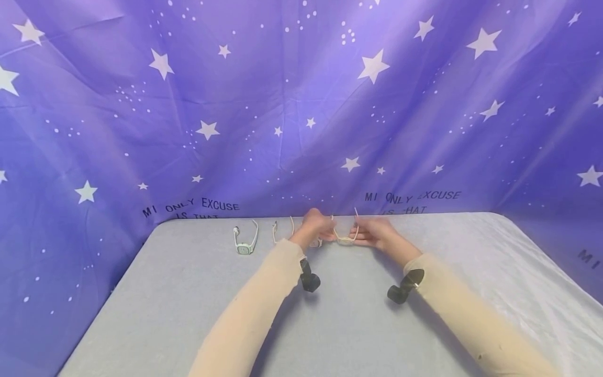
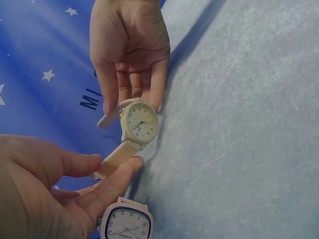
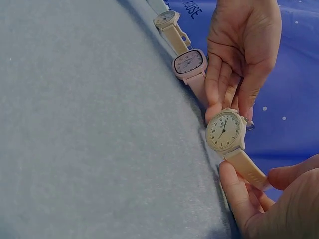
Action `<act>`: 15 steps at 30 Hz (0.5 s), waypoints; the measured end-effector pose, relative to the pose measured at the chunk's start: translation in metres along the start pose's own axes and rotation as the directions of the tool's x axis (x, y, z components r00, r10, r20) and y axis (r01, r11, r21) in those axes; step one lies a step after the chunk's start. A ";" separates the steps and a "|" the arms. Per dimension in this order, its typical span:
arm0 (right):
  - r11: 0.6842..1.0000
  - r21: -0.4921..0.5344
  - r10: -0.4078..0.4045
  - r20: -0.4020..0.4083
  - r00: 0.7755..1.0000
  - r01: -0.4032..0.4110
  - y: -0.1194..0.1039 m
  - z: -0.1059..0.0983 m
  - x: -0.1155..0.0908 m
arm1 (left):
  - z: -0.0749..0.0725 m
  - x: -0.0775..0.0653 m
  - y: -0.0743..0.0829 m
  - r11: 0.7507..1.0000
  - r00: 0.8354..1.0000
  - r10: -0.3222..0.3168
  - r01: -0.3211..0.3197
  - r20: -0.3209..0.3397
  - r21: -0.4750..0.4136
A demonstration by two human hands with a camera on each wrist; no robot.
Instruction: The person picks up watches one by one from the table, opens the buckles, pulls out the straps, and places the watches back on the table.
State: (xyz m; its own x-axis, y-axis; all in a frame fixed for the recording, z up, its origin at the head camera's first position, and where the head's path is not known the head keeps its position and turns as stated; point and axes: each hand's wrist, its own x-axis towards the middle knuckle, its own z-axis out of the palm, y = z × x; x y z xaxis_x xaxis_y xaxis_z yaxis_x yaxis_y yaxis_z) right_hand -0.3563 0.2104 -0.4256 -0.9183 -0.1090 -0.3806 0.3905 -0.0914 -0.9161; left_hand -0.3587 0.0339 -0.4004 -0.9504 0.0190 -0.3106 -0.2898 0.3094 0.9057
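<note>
A cream wristwatch with a round dial (image 2: 142, 122) is stretched between both hands near the table's back edge. My left hand (image 1: 317, 226) pinches one strap end between thumb and fingers. On the other side, my right hand (image 1: 379, 233) pinches the opposite strap half (image 3: 246, 169). The dial faces me, and the straps bend back toward the curtain. Just left of it stands a pink wristwatch with a rounded-square dial (image 3: 189, 62), partly covered by my left hand in the head view.
Farther left along the back edge are another cream round watch (image 3: 167, 19) and a pale white-green watch (image 1: 244, 249). A grey cloth covers the table (image 1: 348, 324). Behind its back edge hangs a purple star-print curtain (image 1: 301, 104).
</note>
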 end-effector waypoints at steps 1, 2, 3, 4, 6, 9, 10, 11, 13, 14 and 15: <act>1.000 -0.001 0.001 -0.008 1.000 -0.001 0.001 0.000 0.000 | 0.000 0.001 0.000 1.000 1.000 0.000 0.000 0.001 0.004; 1.000 -0.002 0.001 -0.014 1.000 -0.001 0.001 0.001 0.001 | 0.000 0.001 -0.001 1.000 1.000 0.001 -0.001 -0.001 0.011; 1.000 -0.003 -0.001 -0.023 1.000 0.001 0.002 0.002 0.001 | 0.000 0.002 -0.001 1.000 1.000 0.002 -0.002 -0.004 0.024; 1.000 -0.007 -0.007 -0.026 1.000 0.007 0.002 0.002 0.002 | 0.001 0.004 -0.001 0.999 1.000 0.006 -0.006 -0.005 0.039; 1.000 -0.016 -0.021 -0.025 0.999 0.021 0.003 0.003 0.003 | 0.001 0.006 -0.001 0.996 1.000 0.015 -0.014 -0.008 0.084; 0.998 -0.040 -0.048 -0.024 0.999 0.047 0.005 0.003 0.005 | 0.003 0.010 -0.001 0.986 1.000 0.021 -0.018 -0.012 0.167; 0.997 -0.049 -0.056 -0.020 0.998 0.055 0.005 0.003 0.005 | 0.004 0.011 -0.001 0.982 1.000 0.021 -0.018 -0.013 0.189; 0.996 -0.055 -0.064 -0.017 0.998 0.063 0.006 0.002 0.006 | 0.004 0.012 -0.001 0.978 1.000 0.021 -0.017 -0.015 0.206; 0.995 -0.067 -0.080 -0.015 0.997 0.079 0.006 0.002 0.007 | 0.005 0.015 -0.001 0.974 1.000 0.019 -0.014 -0.018 0.227; 0.994 -0.069 -0.087 -0.012 0.996 0.086 0.006 0.001 0.007 | 0.006 0.016 -0.001 0.972 1.000 0.017 -0.012 -0.020 0.235; 0.993 -0.075 -0.094 -0.009 0.996 0.093 0.006 0.001 0.007 | 0.006 0.017 -0.001 0.971 1.000 0.016 -0.011 -0.020 0.237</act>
State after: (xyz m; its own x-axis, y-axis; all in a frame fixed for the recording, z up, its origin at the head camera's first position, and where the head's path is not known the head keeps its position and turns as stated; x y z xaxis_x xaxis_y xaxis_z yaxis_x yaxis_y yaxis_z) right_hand -0.3605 0.2079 -0.4340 -0.9514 -0.0908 -0.2944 0.2978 -0.0264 -0.9542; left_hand -0.3734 0.0394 -0.4084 -0.9571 0.0049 -0.2898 -0.2441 0.5256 0.8150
